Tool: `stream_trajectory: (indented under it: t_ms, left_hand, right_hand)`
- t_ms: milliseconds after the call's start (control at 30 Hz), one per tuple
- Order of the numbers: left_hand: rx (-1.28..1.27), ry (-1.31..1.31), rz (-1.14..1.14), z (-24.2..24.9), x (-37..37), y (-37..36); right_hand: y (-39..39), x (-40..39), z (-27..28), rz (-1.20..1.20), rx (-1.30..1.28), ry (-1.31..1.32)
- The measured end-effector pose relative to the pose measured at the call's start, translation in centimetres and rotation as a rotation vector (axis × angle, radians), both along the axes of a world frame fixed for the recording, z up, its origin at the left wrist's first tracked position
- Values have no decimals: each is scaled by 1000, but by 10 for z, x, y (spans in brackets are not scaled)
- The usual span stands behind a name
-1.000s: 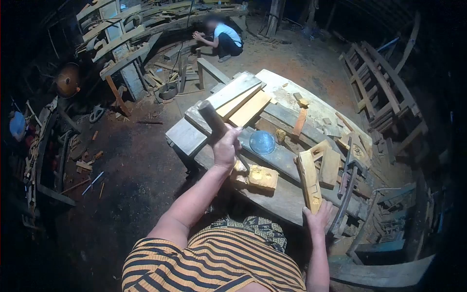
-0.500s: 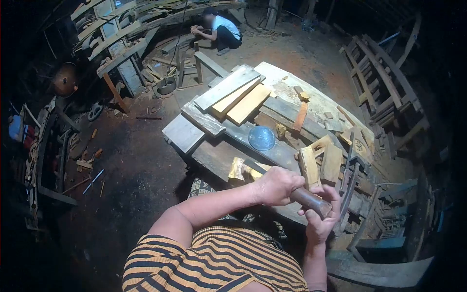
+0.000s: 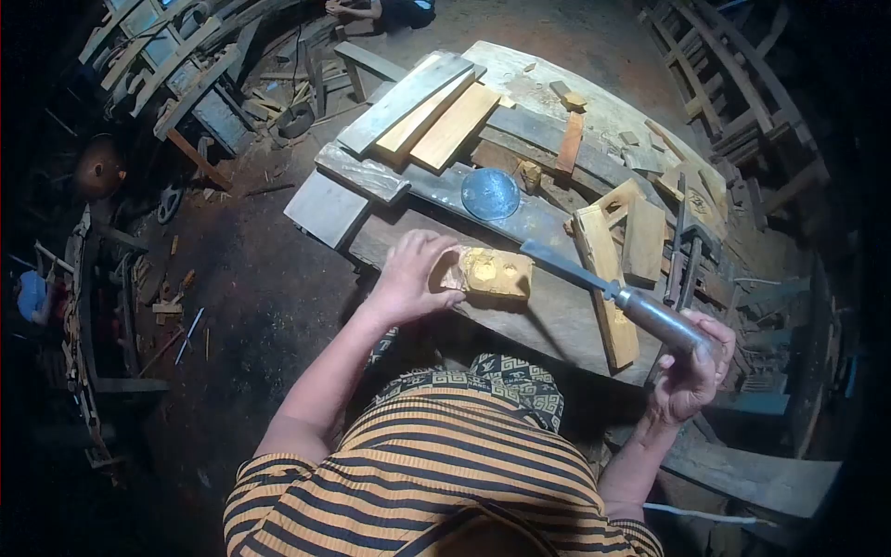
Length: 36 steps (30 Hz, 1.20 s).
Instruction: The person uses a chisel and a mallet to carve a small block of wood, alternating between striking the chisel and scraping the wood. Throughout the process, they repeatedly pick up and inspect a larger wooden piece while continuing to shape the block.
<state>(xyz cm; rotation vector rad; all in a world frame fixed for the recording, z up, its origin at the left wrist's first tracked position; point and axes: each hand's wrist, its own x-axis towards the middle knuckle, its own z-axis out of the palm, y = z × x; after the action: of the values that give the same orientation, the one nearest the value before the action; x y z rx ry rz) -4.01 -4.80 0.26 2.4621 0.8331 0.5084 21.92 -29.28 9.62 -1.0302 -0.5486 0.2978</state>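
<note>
Wood block: one yellow carved block (image 3: 492, 276) is lying on the grey workbench (image 3: 557, 320), its long axis running roughly left to right along the near edge.
Left hand: the left hand (image 3: 408, 276) is reaching forward with a straight arm, fingers curling over the block's left end and holding it down.
Right hand: the right hand (image 3: 691, 371) is staying low at the bench's near right corner, wrapping tightly around the handle of one chisel (image 3: 603, 286).
Chisel: its flat blade is pointing up and left toward the block, tip stopping just short of it.
Bench: one blue round bowl (image 3: 490, 193) is sitting behind the block; three planks (image 3: 422, 111) are lying side by side at the far end.
</note>
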Motion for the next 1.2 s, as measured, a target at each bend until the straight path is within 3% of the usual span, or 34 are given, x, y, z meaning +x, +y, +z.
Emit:
stream_trajectory:
  t_ms: [400, 533, 767, 833, 967, 1033, 1100, 1133, 1167, 1200]
  left_hand:
    - [80, -220, 23, -56, 1, -4]
    - [-31, -316, 88, -54, 2, -8]
    - [24, -317, 58, -57, 0, -6]
    - [16, -299, 64, -58, -2, -6]
    - [-103, -247, 76, -19, 6, -2]
    - [-217, -403, -73, 20, 18, 1]
    - [-54, -561, -215, 56, 32, -1]
    - [-139, -612, -238, 70, 42, -4]
    - [-226, -666, -266, 77, 54, -8]
    - [-149, -796, -278, 77, 66, -9]
  right_hand:
    - [60, -28, 21, 379, -172, -241]
    - [79, -31, 28, 425, -328, -427]
    - [107, -46, 52, 496, -518, -343]
    - [118, -47, 56, 494, -509, -463]
    - [144, -59, 76, 503, -595, -686]
    - [155, -63, 83, 535, -608, -719]
    - [163, -68, 85, 574, -570, -710]
    - [164, -70, 84, 588, -574, -665]
    - [164, -73, 84, 596, -583, -622]
    - [162, -75, 83, 615, -537, -603]
